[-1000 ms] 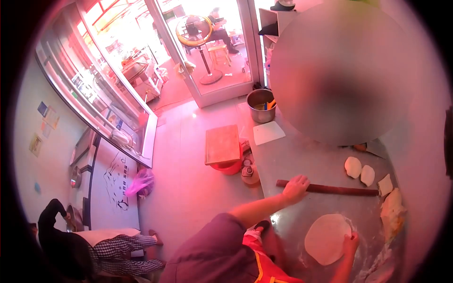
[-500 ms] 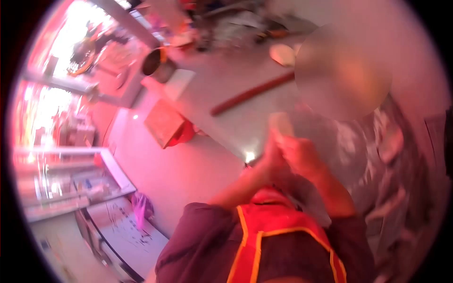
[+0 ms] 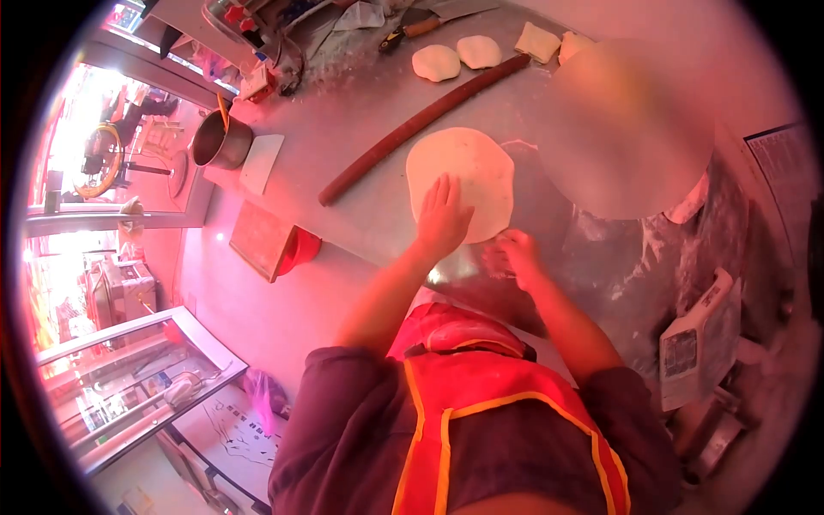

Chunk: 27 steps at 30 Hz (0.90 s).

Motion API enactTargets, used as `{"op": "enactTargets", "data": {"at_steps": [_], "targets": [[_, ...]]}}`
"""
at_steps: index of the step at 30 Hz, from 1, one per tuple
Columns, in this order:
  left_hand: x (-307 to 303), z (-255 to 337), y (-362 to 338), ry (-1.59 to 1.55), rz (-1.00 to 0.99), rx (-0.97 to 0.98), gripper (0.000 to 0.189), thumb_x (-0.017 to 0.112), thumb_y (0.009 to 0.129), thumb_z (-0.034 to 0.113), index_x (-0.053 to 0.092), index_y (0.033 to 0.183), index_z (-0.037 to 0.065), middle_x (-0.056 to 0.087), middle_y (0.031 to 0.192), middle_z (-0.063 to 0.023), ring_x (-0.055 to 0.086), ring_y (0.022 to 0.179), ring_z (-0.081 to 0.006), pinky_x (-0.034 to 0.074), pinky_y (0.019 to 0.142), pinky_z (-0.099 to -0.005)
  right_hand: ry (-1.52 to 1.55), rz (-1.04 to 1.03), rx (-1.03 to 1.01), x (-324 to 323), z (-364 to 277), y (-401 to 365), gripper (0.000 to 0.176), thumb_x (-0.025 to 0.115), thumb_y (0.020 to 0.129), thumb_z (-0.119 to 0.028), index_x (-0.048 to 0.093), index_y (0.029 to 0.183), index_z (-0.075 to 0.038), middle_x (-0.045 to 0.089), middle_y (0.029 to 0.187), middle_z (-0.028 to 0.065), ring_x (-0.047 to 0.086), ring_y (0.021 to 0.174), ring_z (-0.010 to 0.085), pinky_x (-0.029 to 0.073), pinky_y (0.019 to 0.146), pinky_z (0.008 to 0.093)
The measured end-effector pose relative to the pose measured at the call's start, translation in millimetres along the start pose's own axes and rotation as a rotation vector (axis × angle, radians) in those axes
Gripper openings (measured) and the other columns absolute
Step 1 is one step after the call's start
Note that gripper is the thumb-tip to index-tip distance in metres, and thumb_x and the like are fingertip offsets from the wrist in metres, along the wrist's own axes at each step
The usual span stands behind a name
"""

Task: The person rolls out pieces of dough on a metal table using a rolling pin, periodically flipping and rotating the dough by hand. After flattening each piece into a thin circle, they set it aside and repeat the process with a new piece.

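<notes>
A flat, rounded sheet of dough lies on the metal worktable in front of me. My left hand rests palm down on its near left part, fingers stretched out. At the near right edge of the dough is my right hand, its fingers loosely bent and apart, fingertips just below the rim. Beyond the sheet a long reddish-brown rolling pin lies diagonally. Past the pin sit two rounded dough pieces, one of them a pale lump, and a squarish dough piece.
A metal pot with an orange handle stands at the left table edge beside a white sheet. Below the edge is a wooden board over a red container. A knife lies at the back; a white scale stands right.
The dough, earlier a small blurred shape at my joined hands, now lies spread on the table. My hands have come apart, the left now flat on it. The view has shifted.
</notes>
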<state>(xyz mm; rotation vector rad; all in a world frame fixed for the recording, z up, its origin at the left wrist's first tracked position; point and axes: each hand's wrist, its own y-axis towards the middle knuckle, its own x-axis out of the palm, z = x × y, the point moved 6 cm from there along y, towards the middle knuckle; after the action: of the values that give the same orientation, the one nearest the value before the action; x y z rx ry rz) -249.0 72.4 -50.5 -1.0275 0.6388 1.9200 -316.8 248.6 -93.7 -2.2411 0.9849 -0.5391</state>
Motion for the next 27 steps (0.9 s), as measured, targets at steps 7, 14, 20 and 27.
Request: {"op": "enactTargets", "data": {"at_steps": [7, 14, 20, 27], "targets": [[-17.9, -30.7, -29.8, 0.133, 0.023, 0.039, 0.067, 0.062, 0.092, 0.03, 0.036, 0.146, 0.0, 0.033, 0.154, -0.0209, 0.028, 0.145, -0.0371, 0.021, 0.119, -0.0482, -1.001, 0.213, -0.953, 38.2, -123.5, 6.2, 0.052, 0.056, 0.096, -0.021, 0.042, 0.143, -0.006, 0.052, 0.135, 0.0184, 0.05, 0.126, 0.0373, 0.041, 0.105, 0.0443], [-111.3, -109.7, 7.1, 0.291, 0.364, -0.221, 0.059, 0.067, 0.086, 0.022, 0.046, 0.136, 0.001, 0.048, 0.138, -0.0196, 0.041, 0.132, -0.0383, 0.032, 0.111, -0.0475, -1.474, 0.154, -1.149, 80.1, -108.4, 73.0, 0.073, 0.052, 0.095, -0.044, 0.027, 0.153, -0.007, 0.026, 0.158, 0.0169, 0.025, 0.145, 0.0347, 0.016, 0.118, 0.0556], [-126.4, -139.0, 18.4, 0.216, 0.141, -0.215, 0.03, 0.066, 0.081, 0.018, 0.058, 0.106, 0.004, 0.063, 0.099, -0.0148, 0.06, 0.098, -0.0357, 0.047, 0.084, -0.0465, -1.446, 0.3, -1.059, 68.7, -89.3, 50.8, 0.074, 0.059, 0.09, -0.041, 0.033, 0.149, -0.005, 0.032, 0.154, 0.0192, 0.03, 0.143, 0.0381, 0.021, 0.116, 0.0579], [-117.3, -97.1, -112.1, -0.009, 0.093, -0.335, 0.024, 0.065, 0.081, 0.02, 0.058, 0.1, 0.006, 0.064, 0.09, -0.0152, 0.063, 0.083, -0.0368, 0.049, 0.069, -0.0471, -0.969, 0.221, -1.026, 43.3, -104.5, 26.6, 0.068, 0.055, 0.095, -0.032, 0.029, 0.151, -0.004, 0.031, 0.155, 0.0223, 0.028, 0.143, 0.0415, 0.022, 0.115, 0.0574]]}}
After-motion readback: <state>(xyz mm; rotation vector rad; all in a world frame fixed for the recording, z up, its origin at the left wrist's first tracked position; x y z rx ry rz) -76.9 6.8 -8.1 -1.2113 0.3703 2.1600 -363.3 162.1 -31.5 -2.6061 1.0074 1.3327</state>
